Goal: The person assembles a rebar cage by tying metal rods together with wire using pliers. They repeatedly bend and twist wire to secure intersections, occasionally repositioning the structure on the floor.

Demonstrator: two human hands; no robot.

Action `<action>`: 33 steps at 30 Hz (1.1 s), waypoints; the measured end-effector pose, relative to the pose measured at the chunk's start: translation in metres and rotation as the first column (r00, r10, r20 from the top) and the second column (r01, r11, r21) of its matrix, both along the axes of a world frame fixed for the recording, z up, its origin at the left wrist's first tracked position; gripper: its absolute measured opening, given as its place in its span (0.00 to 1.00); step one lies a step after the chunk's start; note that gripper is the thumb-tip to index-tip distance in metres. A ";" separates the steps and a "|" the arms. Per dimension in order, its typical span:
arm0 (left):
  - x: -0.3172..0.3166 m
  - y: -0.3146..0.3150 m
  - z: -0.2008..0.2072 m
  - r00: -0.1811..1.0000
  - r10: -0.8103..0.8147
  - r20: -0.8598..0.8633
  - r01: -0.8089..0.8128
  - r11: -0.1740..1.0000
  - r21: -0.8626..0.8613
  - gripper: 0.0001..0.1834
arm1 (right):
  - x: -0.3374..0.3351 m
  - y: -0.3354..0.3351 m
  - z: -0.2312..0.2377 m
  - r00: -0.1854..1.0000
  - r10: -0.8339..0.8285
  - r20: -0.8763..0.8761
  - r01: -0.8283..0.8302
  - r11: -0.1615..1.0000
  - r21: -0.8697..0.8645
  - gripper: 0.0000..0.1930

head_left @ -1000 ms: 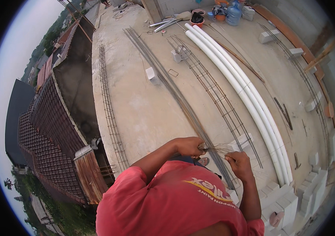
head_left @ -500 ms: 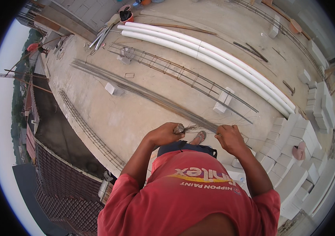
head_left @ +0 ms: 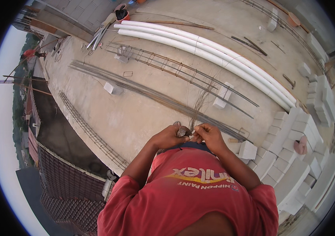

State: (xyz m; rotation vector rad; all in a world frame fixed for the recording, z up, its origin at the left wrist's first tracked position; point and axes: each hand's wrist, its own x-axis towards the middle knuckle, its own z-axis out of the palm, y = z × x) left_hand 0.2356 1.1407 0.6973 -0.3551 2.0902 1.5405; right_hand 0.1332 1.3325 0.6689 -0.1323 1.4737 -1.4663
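Observation:
My left hand (head_left: 166, 137) is closed in front of my waist around a tool whose blunt, rounded grey end (head_left: 181, 132) pokes out past the thumb; the rest of it is hidden. Beside it my right hand (head_left: 210, 138) pinches the near ends of a bundle of thin tie wire (head_left: 199, 107). The wire fans upward and away from between both hands, its loose strands crossing over the steel rods. Whether the left fingers also grip the wire, I cannot tell. Below the hands, long thin steel rods (head_left: 144, 93) lie in a bunch on the concrete floor.
Beyond the rods, a rebar cage (head_left: 177, 72) rests on white blocks (head_left: 223, 95). White pipes (head_left: 199, 45) lie farther off. Stacked white blocks (head_left: 293, 137) stand at the right. Another rebar cage (head_left: 90, 131) lies along the slab's left edge, above a tiled roof (head_left: 63, 179).
My right hand has moved left, close to my left hand. The tie wire now fans up and away, where before it trailed low between the hands. The left hand stays closed on the tool.

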 end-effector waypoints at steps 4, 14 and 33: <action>0.012 0.003 0.009 0.994 0.102 0.041 -0.106 0.990 0.090 0.16 | 0.008 -0.011 -0.004 0.986 -0.077 0.149 0.080 0.997 -0.016 0.11; 0.033 0.012 -0.014 0.979 0.149 -0.138 -0.143 0.988 0.057 0.13 | 0.005 -0.006 -0.039 0.850 -0.248 0.465 0.341 0.932 -0.126 0.08; 0.044 -0.001 -0.010 0.967 0.240 -0.082 -0.248 0.961 -0.119 0.11 | -0.059 0.014 0.000 0.957 -0.043 0.286 0.134 0.942 -0.308 0.26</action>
